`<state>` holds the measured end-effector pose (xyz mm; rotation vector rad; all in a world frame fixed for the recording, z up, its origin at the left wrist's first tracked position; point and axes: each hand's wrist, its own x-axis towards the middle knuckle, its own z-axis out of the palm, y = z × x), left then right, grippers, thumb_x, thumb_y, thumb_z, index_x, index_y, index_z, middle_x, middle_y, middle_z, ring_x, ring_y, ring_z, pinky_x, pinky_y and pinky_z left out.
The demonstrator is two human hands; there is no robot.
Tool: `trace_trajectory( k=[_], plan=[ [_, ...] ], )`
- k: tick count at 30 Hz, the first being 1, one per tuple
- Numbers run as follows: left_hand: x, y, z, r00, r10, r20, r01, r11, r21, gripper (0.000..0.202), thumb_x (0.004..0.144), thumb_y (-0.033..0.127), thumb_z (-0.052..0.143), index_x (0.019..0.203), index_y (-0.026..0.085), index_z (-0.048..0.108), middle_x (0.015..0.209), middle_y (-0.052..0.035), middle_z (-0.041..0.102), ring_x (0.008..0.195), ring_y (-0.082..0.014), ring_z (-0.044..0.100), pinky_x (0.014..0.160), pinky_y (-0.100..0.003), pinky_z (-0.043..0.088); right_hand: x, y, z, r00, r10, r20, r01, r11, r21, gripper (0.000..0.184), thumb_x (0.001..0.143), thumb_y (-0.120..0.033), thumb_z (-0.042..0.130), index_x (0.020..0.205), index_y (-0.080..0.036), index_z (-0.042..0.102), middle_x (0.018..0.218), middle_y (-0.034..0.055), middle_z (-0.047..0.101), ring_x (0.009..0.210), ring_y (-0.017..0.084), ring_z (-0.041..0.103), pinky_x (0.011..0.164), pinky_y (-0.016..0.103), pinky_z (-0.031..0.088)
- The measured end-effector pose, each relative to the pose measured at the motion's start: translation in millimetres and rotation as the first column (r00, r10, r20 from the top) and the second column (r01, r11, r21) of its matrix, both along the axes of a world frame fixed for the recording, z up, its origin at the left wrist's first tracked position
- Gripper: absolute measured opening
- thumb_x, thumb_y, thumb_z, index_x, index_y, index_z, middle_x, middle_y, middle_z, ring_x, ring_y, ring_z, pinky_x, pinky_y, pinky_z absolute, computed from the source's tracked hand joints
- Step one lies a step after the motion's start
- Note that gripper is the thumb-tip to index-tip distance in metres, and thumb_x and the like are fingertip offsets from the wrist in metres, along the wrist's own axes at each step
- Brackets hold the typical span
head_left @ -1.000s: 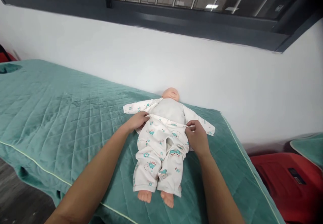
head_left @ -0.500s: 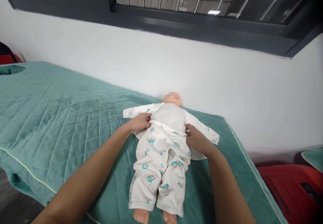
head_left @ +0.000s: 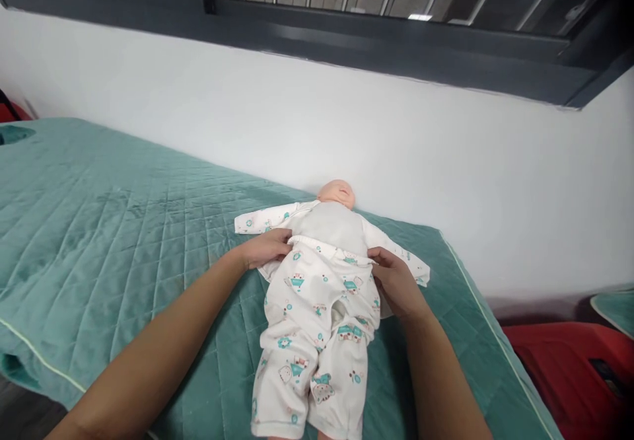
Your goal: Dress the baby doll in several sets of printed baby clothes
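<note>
A baby doll [head_left: 337, 193] lies on its back with its head toward the wall. It wears printed white pants [head_left: 317, 308] and an open printed white shirt [head_left: 396, 245], whose front leaves the pale cloth torso [head_left: 333, 227] bare. My left hand [head_left: 269, 247] grips the waistband at the doll's hip on the left, fingers closed. On the other side my right hand [head_left: 393, 278] pinches the waistband between thumb and fingers, stretching it outward. The waistband sits across the doll's lower torso. The feet are mostly cut off by the lower picture edge.
A green quilted cover [head_left: 148, 228] with a pale piped edge spreads over the bed under the doll. Behind it rise a white wall [head_left: 297, 123] and a dark window frame [head_left: 347, 43]. A red chair-like object [head_left: 559, 367] stands at the lower right.
Both hands have moved slightly apart, and the waistband is stretched wider between them. The view has shifted a little, so the doll's feet have nearly left the picture.
</note>
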<state>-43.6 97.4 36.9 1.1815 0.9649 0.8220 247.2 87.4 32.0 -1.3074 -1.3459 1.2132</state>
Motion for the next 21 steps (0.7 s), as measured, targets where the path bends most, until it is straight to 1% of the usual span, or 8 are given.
trace_trajectory(
  k=[4, 7, 9, 12, 15, 18, 21],
  plan=[
    [4, -4, 0.3, 0.982, -0.033, 0.185, 0.046, 0.997, -0.065, 0.038, 0.057, 0.013, 0.077, 0.093, 0.017, 0.064, 0.100, -0.0057, 0.071, 0.092, -0.0211, 0.067, 0.084, -0.033, 0.052, 1, -1, -1.1, 0.997, -0.037, 0.064, 0.035, 0.999, 0.039, 0.022, 0.065, -0.028, 0.065, 0.085, -0.022, 0.059, 0.076, -0.0001, 0.068, 0.064, 0.017, 0.060, 0.057, 0.028, 0.046],
    [5, -3, -1.0, 0.971, -0.049, 0.235, 0.068, 0.995, -0.074, 0.050, 0.055, 0.010, 0.079, 0.102, 0.016, 0.063, 0.110, -0.0080, 0.070, 0.102, -0.0232, 0.065, 0.090, -0.035, 0.051, 2, -1, -1.5, 0.984, -0.032, 0.177, 0.032, 0.999, 0.003, 0.024, 0.065, -0.026, 0.065, 0.087, -0.022, 0.059, 0.075, -0.0010, 0.067, 0.064, 0.016, 0.060, 0.057, 0.026, 0.046],
    [5, -2, -2.8, 0.969, -0.043, 0.245, 0.063, 0.995, -0.074, 0.053, 0.055, 0.009, 0.078, 0.105, 0.015, 0.063, 0.113, -0.0088, 0.070, 0.105, -0.0244, 0.065, 0.091, -0.036, 0.051, 3, -2, -1.1, 0.976, -0.010, 0.218, 0.019, 0.999, -0.038, 0.024, 0.064, -0.023, 0.065, 0.087, -0.022, 0.060, 0.077, 0.0003, 0.069, 0.067, 0.018, 0.062, 0.059, 0.027, 0.048],
    [8, -2, -6.4, 0.970, -0.025, 0.243, 0.044, 0.996, -0.073, 0.052, 0.057, 0.010, 0.077, 0.107, 0.015, 0.063, 0.113, -0.0095, 0.070, 0.105, -0.0262, 0.065, 0.090, -0.037, 0.051, 3, -2, 0.6, 0.984, 0.077, 0.161, -0.061, 0.993, -0.104, 0.023, 0.064, -0.019, 0.064, 0.087, -0.021, 0.062, 0.084, 0.0036, 0.073, 0.074, 0.021, 0.066, 0.067, 0.031, 0.051],
    [11, -3, -10.0, 0.974, 0.004, 0.225, 0.007, 0.999, -0.049, 0.048, 0.060, 0.011, 0.076, 0.106, 0.015, 0.065, 0.110, -0.0090, 0.071, 0.103, -0.0267, 0.066, 0.089, -0.038, 0.052, 1, -4, 3.4, 0.981, 0.174, 0.079, -0.161, 0.975, -0.152, 0.021, 0.066, -0.017, 0.063, 0.086, -0.022, 0.064, 0.091, 0.0043, 0.075, 0.081, 0.023, 0.068, 0.071, 0.033, 0.053],
    [12, -2, -12.0, 0.963, 0.011, 0.268, 0.000, 0.999, -0.042, 0.047, 0.060, 0.010, 0.077, 0.106, 0.015, 0.066, 0.104, -0.0082, 0.073, 0.100, -0.0257, 0.068, 0.089, -0.039, 0.052, -2, -7, 6.1, 0.983, 0.182, -0.014, -0.182, 0.974, -0.135, 0.028, 0.063, -0.015, 0.062, 0.090, -0.023, 0.065, 0.092, 0.0031, 0.075, 0.088, 0.024, 0.069, 0.071, 0.032, 0.053],
    [11, 0, -11.8, 0.946, 0.022, 0.324, 0.004, 0.997, -0.079, 0.048, 0.058, 0.009, 0.079, 0.104, 0.012, 0.066, 0.096, -0.0089, 0.074, 0.094, -0.0252, 0.069, 0.088, -0.039, 0.053, -5, -10, 7.3, 0.979, 0.153, -0.132, -0.166, 0.982, -0.094, 0.034, 0.061, -0.012, 0.060, 0.094, -0.023, 0.065, 0.091, 0.0019, 0.075, 0.088, 0.024, 0.069, 0.074, 0.032, 0.054]
  ],
)
